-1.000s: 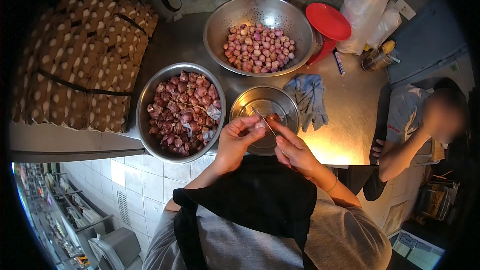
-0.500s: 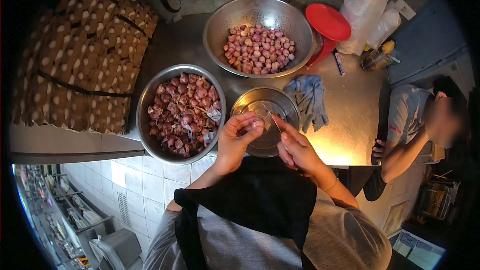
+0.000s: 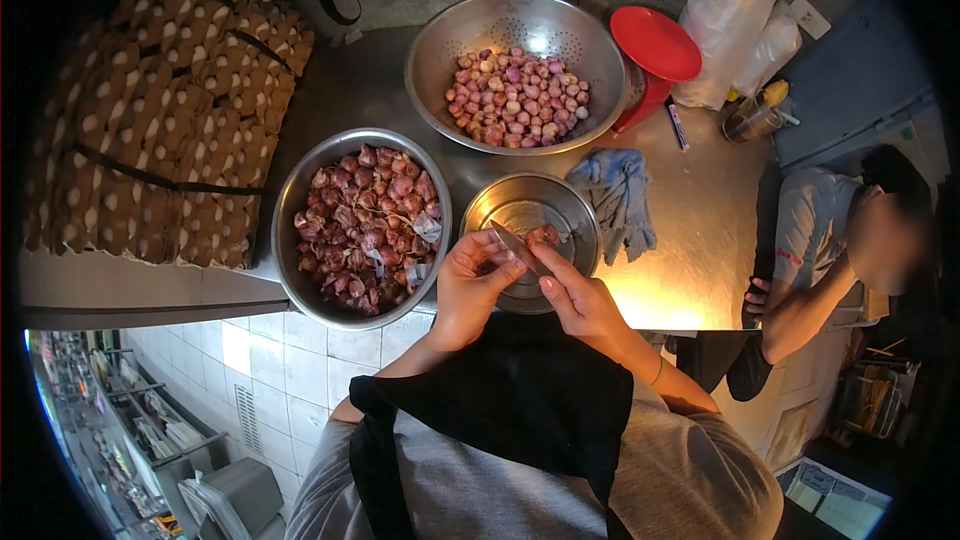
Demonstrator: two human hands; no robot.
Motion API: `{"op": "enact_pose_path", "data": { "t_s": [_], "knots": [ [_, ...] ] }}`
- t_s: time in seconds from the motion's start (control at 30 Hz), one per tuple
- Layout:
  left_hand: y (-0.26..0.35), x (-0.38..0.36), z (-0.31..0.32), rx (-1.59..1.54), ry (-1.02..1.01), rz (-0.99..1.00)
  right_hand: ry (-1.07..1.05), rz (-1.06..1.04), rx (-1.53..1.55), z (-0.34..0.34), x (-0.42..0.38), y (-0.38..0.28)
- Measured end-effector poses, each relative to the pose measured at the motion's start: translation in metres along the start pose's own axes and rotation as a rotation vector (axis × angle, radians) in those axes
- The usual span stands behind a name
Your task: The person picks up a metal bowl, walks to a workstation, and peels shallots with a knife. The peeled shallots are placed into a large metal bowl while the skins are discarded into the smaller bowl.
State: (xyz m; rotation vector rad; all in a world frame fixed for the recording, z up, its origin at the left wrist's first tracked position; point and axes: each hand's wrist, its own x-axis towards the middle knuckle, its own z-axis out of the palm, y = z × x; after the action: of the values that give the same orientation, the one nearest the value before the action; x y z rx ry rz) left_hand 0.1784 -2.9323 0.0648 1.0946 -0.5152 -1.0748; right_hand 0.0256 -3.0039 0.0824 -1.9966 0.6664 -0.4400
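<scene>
My right hand (image 3: 580, 302) is closed around a small knife (image 3: 520, 248), its blade pointing up and left across the fingertips of my left hand (image 3: 474, 275). The left fingers are curled in a pinch around a shallot, mostly hidden by the fingers and blade. A reddish-brown piece of shallot skin (image 3: 543, 235) shows beside the blade, over the small steel bowl (image 3: 583, 215) beneath both hands. To the left stands a steel basin (image 3: 284, 230) full of unpeeled shallots (image 3: 350, 202). Behind the small bowl, a steel colander (image 3: 432, 65) holds peeled shallots (image 3: 513, 100).
Blue-grey gloves (image 3: 615, 195) lie right of the small bowl. Beyond are a red stool-like object (image 3: 656, 43), a marker (image 3: 678, 127) and plastic bags (image 3: 728, 35). Stacked egg trays (image 3: 160, 120) stand at left. Another person (image 3: 815, 240) sits at the table's right end.
The knife has swung from between my hands to lie across my left fingertips. My right hand has turned over it, and the reddish-brown skin now shows beside the blade.
</scene>
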Motion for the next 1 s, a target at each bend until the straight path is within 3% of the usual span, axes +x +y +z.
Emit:
{"op": "enact_pose_path", "data": {
  "t_s": [0.03, 0.27, 0.4, 0.5, 0.7, 0.8, 0.9, 1.0],
  "knots": [
    [-0.002, 0.000, -0.001, 0.010, 0.005, 0.000, 0.018, -0.025, 0.013, 0.001, 0.000, 0.001],
    [0.004, -0.001, 0.002, -0.001, -0.021, 0.008, -0.146, 0.406, 0.800, -0.017, 0.006, -0.011],
    [0.007, -0.002, 0.002, -0.059, -0.035, -0.049, -0.095, 0.399, 0.769, -0.018, 0.007, -0.002],
    [0.006, -0.002, 0.003, -0.080, -0.020, -0.052, -0.124, 0.276, 0.728, -0.014, 0.004, -0.006],
    [0.006, -0.001, 0.003, -0.026, 0.008, -0.003, -0.189, 0.302, 0.667, -0.010, 0.002, -0.008],
    [0.000, 0.000, -0.003, 0.030, 0.014, 0.014, -0.079, 0.114, 0.292, -0.005, 0.002, -0.006],
    [-0.001, -0.001, -0.002, 0.068, 0.039, 0.019, -0.033, 0.079, 0.017, -0.007, 0.002, -0.009],
    [0.005, -0.002, 0.004, 0.092, 0.042, 0.025, -0.075, 0.161, 0.301, -0.008, 0.002, -0.005]
  ]
}}
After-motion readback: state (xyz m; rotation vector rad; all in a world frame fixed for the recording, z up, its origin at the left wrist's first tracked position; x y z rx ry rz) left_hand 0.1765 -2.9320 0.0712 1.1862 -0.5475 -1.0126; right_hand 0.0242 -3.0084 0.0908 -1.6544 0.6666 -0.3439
